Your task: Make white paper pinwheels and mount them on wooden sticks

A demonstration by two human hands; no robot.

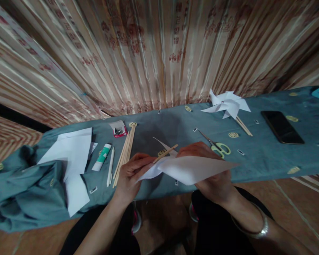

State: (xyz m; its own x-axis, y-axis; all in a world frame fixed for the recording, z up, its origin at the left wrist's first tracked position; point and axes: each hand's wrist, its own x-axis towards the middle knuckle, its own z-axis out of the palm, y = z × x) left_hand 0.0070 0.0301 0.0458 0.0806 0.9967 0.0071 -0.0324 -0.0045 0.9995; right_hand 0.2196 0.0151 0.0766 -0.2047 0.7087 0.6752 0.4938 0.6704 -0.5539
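Observation:
My left hand (131, 175) is closed round a thin wooden stick (166, 153) and the corner of a folded white paper piece (191, 169). My right hand (210, 177) grips the same paper from behind, with most of its fingers hidden by the sheet. Both hands hover just above the near edge of a bench covered in teal cloth (268, 156). A finished white paper pinwheel (227, 103) on a stick lies at the back right of the cloth.
On the cloth lie green-handled scissors (219, 147), a bundle of wooden sticks (124, 152), a white pen (111, 164), a glue tube (102, 156), a small box of pins (118, 130), loose white sheets (71, 156) and a black phone (281, 126). A patterned curtain hangs behind.

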